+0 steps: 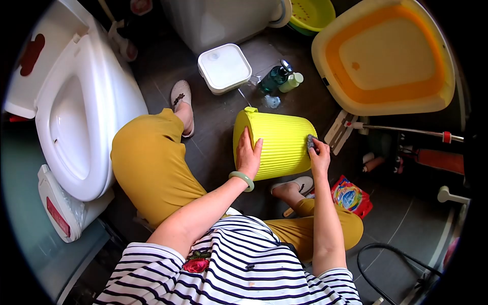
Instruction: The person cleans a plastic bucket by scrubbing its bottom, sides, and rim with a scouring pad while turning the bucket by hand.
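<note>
A ribbed yellow-green bucket [282, 137] lies tilted on its side between my legs, its wider rim to the left and a small tab at the top of that rim. My left hand [249, 155], with a pale green bangle at the wrist, holds the bucket near the rim, thumb apart from the fingers. A dark grey scrubber [310, 143], perhaps steel wool, is pinched in my right hand [319, 154] and pressed to the narrower right end of the bucket. The inside of the bucket is hidden.
A white lidded tub [224, 67], a dark pump bottle [273, 80] and a pale green bottle [291, 82] stand ahead. A toilet [81, 112] is left; an orange-and-cream basin [376, 104] leans at right. A red detergent bag [352, 195] lies near my right knee.
</note>
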Available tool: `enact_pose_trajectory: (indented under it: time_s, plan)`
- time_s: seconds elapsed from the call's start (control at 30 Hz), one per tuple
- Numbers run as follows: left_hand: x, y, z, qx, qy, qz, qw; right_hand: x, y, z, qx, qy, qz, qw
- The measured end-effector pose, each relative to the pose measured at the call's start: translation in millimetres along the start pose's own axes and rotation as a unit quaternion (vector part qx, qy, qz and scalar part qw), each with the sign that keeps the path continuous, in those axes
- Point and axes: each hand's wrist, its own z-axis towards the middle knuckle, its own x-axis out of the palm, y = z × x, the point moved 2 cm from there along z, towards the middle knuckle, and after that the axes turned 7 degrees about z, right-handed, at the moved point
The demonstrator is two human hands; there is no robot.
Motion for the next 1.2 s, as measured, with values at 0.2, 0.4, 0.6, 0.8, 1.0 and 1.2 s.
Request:
enact_pose_trajectory:
  time_s: [0.2, 0.4, 0.6, 0.8, 1.0, 1.2]
  plan:
    - [-3, 2, -2, 0.028, 0.000, -0.004, 1.000, 1, 1, -2, -0.006, -0.007, 0.007, 1.000]
    - [-2, 3, -1, 0.031, -0.003, -0.015, 0.999, 1, 0, -2, -0.002, -0.006, 0.002, 1.000]
    - [-2, 2, -3, 0.031, -0.012, -0.041, 0.999, 0, 0, -2, 0.010, -0.001, 0.003, 1.000]
    - [-6, -2, 2, 0.029, -0.015, -0.061, 0.998, 1, -1, 0, 0.008, -0.001, 0.002, 1.000]
    - [-17, 1, 13, 0.020, -0.004, -0.046, 0.999, 2, -1, -1, -0.005, -0.010, 0.030, 0.999]
    - [-26, 8, 40, -0.012, 0.082, -0.067, 0.994, 4, -2, 5, 0.002, -0.007, 0.030, 1.000]
